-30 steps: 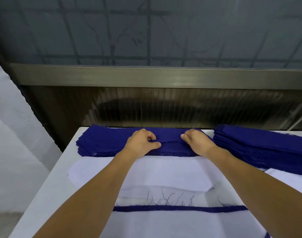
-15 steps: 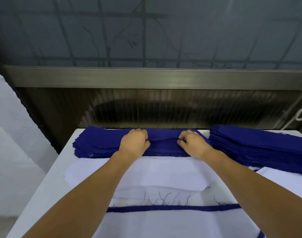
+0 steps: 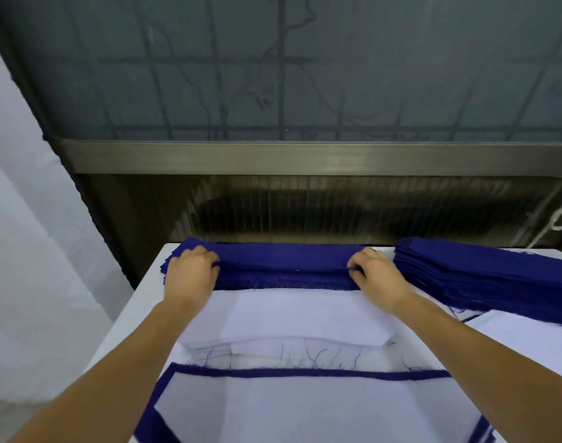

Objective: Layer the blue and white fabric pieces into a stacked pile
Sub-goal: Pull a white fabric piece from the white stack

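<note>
Behind the white bench (image 3: 135, 302) runs a dark ribbed wall. Both hands, left hand (image 3: 190, 276) and right hand (image 3: 377, 278), pinch the top piece of the blue stack (image 3: 282, 266) between them. Below the wrists, the layered pile (image 3: 305, 404) looks partly built; many blue pieces remain.

Not seeing any readable text anywhere here, no labels, brands, numbers or signs showing up on anything.
</note>
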A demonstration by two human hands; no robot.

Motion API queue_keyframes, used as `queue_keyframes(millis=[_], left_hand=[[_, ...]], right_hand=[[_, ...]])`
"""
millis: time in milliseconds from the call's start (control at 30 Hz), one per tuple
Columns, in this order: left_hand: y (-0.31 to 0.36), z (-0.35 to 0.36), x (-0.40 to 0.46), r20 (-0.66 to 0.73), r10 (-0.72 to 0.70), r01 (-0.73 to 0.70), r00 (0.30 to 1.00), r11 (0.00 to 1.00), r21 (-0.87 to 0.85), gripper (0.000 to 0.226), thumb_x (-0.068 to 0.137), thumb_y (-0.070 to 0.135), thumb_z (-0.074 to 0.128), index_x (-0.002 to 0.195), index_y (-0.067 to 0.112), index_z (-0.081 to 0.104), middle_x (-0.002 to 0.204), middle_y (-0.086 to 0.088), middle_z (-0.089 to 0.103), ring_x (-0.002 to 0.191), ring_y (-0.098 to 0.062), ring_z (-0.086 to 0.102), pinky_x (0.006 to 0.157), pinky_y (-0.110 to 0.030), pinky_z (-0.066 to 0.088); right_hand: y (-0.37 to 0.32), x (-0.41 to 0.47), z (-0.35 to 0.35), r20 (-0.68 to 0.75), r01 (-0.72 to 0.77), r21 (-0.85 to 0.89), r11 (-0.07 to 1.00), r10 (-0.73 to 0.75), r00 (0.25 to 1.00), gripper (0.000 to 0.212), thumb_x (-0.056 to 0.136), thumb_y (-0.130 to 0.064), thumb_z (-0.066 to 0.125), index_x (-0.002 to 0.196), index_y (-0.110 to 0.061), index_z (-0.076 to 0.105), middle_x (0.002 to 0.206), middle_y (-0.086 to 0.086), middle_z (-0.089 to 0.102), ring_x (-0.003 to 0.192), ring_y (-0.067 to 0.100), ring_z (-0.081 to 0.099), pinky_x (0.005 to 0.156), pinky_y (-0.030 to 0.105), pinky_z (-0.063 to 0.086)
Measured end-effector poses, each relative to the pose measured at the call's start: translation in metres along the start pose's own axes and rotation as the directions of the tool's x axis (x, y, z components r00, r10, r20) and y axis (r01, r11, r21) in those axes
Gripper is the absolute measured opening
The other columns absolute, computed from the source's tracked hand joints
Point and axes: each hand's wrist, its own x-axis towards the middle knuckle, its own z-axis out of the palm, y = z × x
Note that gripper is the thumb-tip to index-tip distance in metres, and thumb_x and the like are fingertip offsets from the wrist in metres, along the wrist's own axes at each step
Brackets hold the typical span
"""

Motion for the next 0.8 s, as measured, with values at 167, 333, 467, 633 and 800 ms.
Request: queue_keyframes(millis=[167, 333, 467, 633, 800], left_hand=[[0.004, -0.028, -0.043, 0.032, 0.144, -0.139, 0.989, 0.983, -0.119, 0.019, 0.095, 0.02, 0.054, 0.111, 0.021, 0.065, 0.112, 0.005, 0.063, 0.099, -0.012, 0.055, 0.089, -0.025, 0.045], [0.0, -0.063, -0.098, 0.366, 0.277, -0.19, 0.889, 0.948, -0.256, 0.011, 0.096, 0.032, 0.054, 0.098, 0.042, 0.059, 0.098, 0.025, 0.06, 0.088, 0.0, 0.058, 0.076, -0.009, 0.045], [-0.005, -0.092, -0.114, 0.635, 0.426, -0.084, 0.645, 0.865, -0.495, 0.013, 0.097, 0.033, 0.053, 0.093, 0.041, 0.062, 0.095, 0.026, 0.064, 0.089, 0.001, 0.061, 0.08, -0.017, 0.05], [0.007, -0.1, -0.113, 0.487, 0.33, -0.123, 0.809, 0.904, -0.41, 0.013, 0.098, 0.03, 0.051, 0.099, 0.04, 0.06, 0.099, 0.025, 0.061, 0.091, 0.003, 0.059, 0.079, -0.012, 0.047], [0.008, -0.094, -0.141, 0.052, 0.226, -0.199, 0.973, 0.929, -0.311, 0.013, 0.089, 0.028, 0.065, 0.095, 0.038, 0.06, 0.093, 0.024, 0.054, 0.084, 0.001, 0.054, 0.071, -0.007, 0.039]], right_hand=[[-0.009, -0.063, -0.027, -0.038, 0.029, 0.032, 0.999, -0.027, 0.999, 0.011, 0.095, -0.018, 0.056, 0.099, -0.026, 0.061, 0.094, -0.011, 0.06, 0.083, 0.007, 0.055, 0.077, 0.023, 0.05], [-0.006, -0.137, -0.072, 0.273, -0.098, 0.215, 0.972, 0.037, 0.961, 0.018, 0.095, -0.023, 0.058, 0.085, -0.038, 0.063, 0.081, -0.012, 0.067, 0.073, 0.009, 0.063, 0.067, 0.026, 0.053], [-0.007, -0.162, -0.106, 0.598, -0.28, 0.372, 0.885, 0.002, 0.801, 0.017, 0.096, -0.027, 0.059, 0.088, -0.038, 0.068, 0.093, -0.012, 0.072, 0.084, 0.008, 0.069, 0.071, 0.02, 0.053], [-0.015, -0.161, -0.097, 0.356, -0.215, 0.349, 0.912, 0.083, 0.931, 0.014, 0.096, -0.021, 0.059, 0.09, -0.031, 0.068, 0.088, -0.017, 0.071, 0.081, 0.003, 0.067, 0.071, 0.02, 0.053], [-0.017, -0.186, -0.077, -0.147, 0.078, 0.157, 0.985, -0.055, 0.988, 0.022, 0.087, -0.01, 0.067, 0.091, -0.032, 0.066, 0.089, -0.029, 0.062, 0.091, -0.005, 0.057, 0.078, 0.005, 0.041]])
